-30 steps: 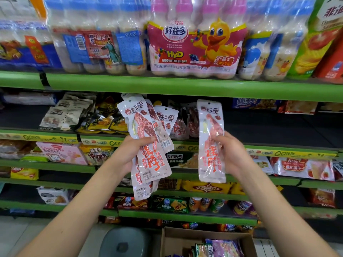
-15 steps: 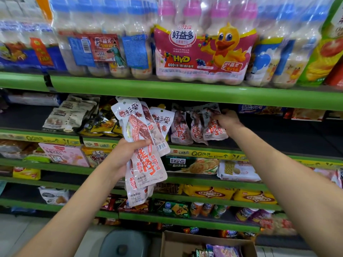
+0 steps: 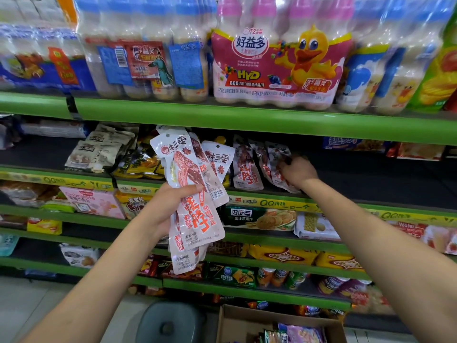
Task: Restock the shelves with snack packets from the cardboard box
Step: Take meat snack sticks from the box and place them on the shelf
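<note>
My left hand (image 3: 164, 206) grips a fanned bunch of white snack packets (image 3: 195, 194) with red lettering, held upright in front of the shelves. My right hand (image 3: 296, 170) reaches onto the second green shelf (image 3: 321, 206), fingers curled on the rightmost packet (image 3: 277, 159) of a row of the same packets (image 3: 246, 169) leaning there. The cardboard box (image 3: 237, 325) sits open on the floor at the bottom, with purple and green packets (image 3: 300, 334) inside.
Multipacks of drink bottles (image 3: 277, 65) fill the top shelf. Pale packets (image 3: 101, 149) lie left on the second shelf; its right part is dark and bare. Biscuit packs (image 3: 259, 216) and other snacks fill lower shelves. A grey stool (image 3: 170, 323) stands beside the box.
My right hand carried its single packet from in front of me up onto the second shelf and now sets it against the row. My left hand keeps its bunch, nearly still.
</note>
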The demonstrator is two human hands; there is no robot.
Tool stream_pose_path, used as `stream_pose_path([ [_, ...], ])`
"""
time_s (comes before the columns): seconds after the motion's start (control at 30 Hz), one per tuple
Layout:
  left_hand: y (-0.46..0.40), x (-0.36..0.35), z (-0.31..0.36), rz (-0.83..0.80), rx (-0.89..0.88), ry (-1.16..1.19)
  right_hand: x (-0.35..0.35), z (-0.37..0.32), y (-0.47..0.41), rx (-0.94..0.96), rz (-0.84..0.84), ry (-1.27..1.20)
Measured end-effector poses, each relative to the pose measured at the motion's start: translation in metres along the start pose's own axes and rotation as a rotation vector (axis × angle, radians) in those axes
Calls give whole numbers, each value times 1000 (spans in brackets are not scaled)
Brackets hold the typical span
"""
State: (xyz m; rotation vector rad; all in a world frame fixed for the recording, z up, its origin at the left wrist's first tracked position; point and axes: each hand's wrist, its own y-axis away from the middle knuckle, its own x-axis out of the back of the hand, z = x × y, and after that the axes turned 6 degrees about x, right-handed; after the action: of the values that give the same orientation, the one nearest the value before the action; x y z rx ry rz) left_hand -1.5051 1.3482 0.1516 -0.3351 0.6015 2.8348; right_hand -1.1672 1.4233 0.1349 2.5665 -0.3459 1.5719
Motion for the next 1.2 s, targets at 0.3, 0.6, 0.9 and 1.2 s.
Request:
stream_pose_path([
  [0.3, 2, -9, -4, -40, 5, 15, 5, -6, 11, 218, 10, 76],
  [0.6, 7, -16, -4, -70, -10, 22, 0, -12, 12, 282, -239, -20],
  [0.9, 13, -10, -2, -66, -22, 25, -7, -18, 18, 277, -237, 20],
  [1.2, 11, -22, 2, -74, -24, 8, 4, -30, 50, 371, 119, -114],
])
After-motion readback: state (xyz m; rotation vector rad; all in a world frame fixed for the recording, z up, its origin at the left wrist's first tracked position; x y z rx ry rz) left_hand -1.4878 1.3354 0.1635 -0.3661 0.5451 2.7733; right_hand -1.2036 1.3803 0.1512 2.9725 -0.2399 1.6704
